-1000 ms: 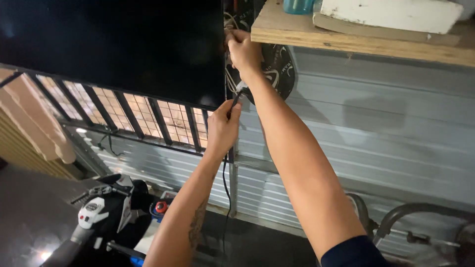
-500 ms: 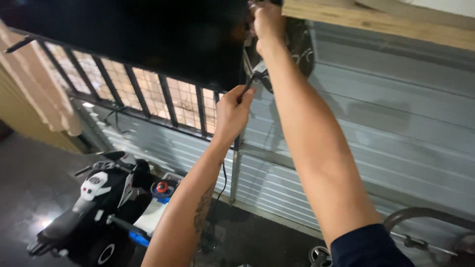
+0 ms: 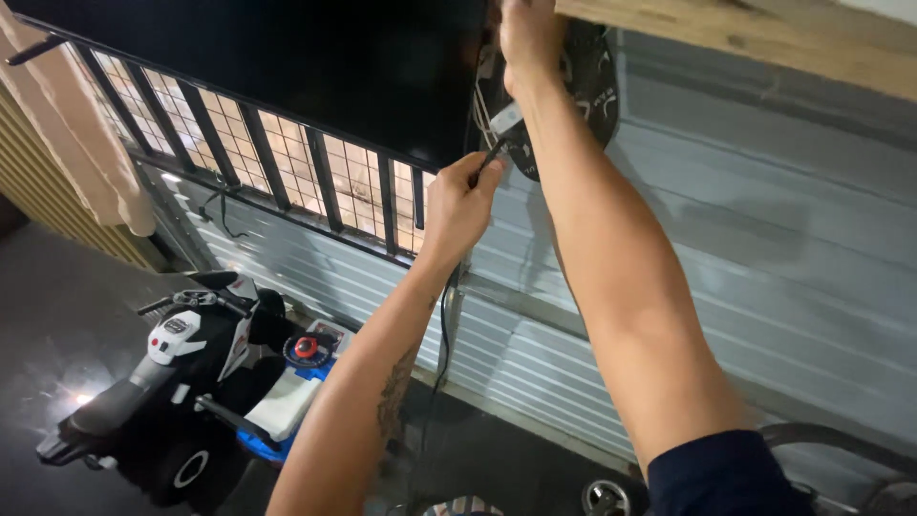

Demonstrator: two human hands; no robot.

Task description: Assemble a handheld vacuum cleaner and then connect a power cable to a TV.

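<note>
My left hand (image 3: 458, 203) is raised and pinches a thin black cable (image 3: 444, 330) just below its grey plug end (image 3: 503, 122); the cable hangs down past my forearm. Higher up, my right hand (image 3: 528, 33) reaches behind the right edge of a large black flat screen (image 3: 287, 67), its fingers partly cut off by the frame's top and hidden behind the screen. Whether it grips anything there I cannot tell. A round black disc-shaped object (image 3: 573, 96) hangs on the wall behind both hands.
A wooden shelf (image 3: 764, 43) juts out at top right. A barred window grille (image 3: 267, 162) runs below the screen, over a grey corrugated wall (image 3: 764, 258). On the floor at lower left stands a child's ride-on motorbike (image 3: 181, 373); a small wheel (image 3: 605, 497) shows at the bottom.
The view has tilted down and left, so the shelf top and items on it dropped out of sight. Both hands stay at the screen's edge; the left hand holds the cable throughout.
</note>
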